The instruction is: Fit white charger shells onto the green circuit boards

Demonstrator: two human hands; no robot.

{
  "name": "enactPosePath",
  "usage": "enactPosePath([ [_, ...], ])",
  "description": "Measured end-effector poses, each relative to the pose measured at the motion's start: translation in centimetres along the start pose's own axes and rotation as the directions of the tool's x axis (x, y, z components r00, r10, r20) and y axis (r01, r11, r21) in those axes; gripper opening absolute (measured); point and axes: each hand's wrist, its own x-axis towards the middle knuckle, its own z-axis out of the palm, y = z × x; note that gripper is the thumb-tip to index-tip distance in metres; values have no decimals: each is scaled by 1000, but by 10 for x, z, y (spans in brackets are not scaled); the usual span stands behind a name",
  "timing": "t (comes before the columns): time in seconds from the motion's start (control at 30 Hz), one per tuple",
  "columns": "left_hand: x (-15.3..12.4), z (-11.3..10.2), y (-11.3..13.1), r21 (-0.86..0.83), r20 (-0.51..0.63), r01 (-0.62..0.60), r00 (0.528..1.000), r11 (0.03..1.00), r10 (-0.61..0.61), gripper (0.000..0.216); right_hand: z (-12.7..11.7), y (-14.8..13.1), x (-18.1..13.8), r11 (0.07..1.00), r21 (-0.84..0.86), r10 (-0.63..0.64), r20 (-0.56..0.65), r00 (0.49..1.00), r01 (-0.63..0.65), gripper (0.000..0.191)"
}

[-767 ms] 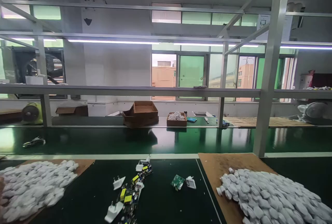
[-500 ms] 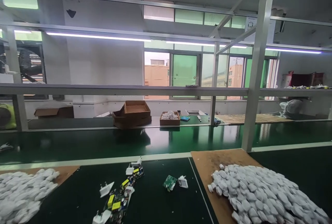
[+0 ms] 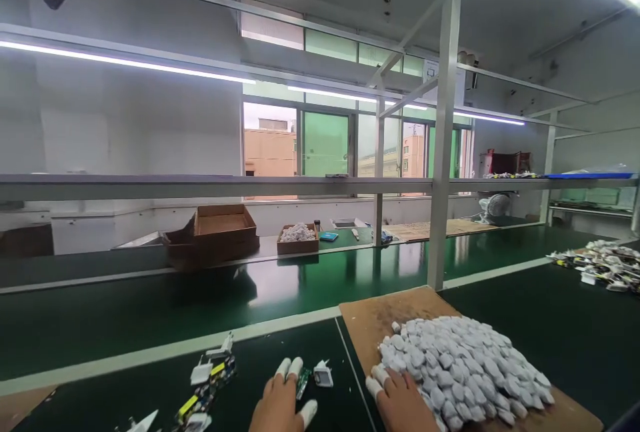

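Note:
My left hand (image 3: 281, 400) comes in at the bottom edge with white finger cots on its tips. Its fingers are stretched out and touch a small green circuit board (image 3: 303, 383) on the dark mat. A white plug housing (image 3: 324, 374) lies just right of that board. My right hand (image 3: 400, 400), also with finger cots, rests at the near left edge of a big heap of white plastic shells (image 3: 460, 365). Its fingers lie flat against the heap and hold nothing that I can see. The heap sits on a brown board (image 3: 375, 315).
A row of circuit boards and white plug parts (image 3: 207, 379) lies left of my hands. Beyond runs a green conveyor belt (image 3: 250, 292) with a steel post (image 3: 443, 152). Cardboard boxes (image 3: 220, 229) stand behind it. Another pile of parts (image 3: 600, 262) lies far right.
The view has swung right and tilted. Both hands have come into view at the bottom, the left at the green board, the right at the white heap. The left-hand heap has left the view.

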Motion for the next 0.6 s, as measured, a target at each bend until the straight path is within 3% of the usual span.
enactPosePath([
  [0.13,35,10,3,48,17,-40,999,998,39,37,11,-3,53,971,-227,-71,52,996,81,21],
  [0.2,45,7,-8,-59,-16,-18,1000,998,17,35,17,0,61,960,-260,-99,27,995,102,27],
  [0.3,57,0,-30,-331,-25,131,989,935,-148,20,17,2,62,969,-224,-111,-38,993,100,30],
  [0.37,61,-3,-40,-541,32,257,958,801,-286,12,10,-3,64,990,-131,-66,-55,996,58,30],
  [0.43,62,-5,-43,-721,125,340,921,604,-370,11,1,-9,70,999,-32,-10,-60,998,8,30],
  [0.53,56,-7,-36,-873,270,374,905,313,-329,14,-5,-20,86,995,93,45,-85,995,-37,29],
  [0.6,52,-9,-27,-907,327,377,911,187,-251,18,-1,-30,99,975,221,66,-109,992,-41,25],
])
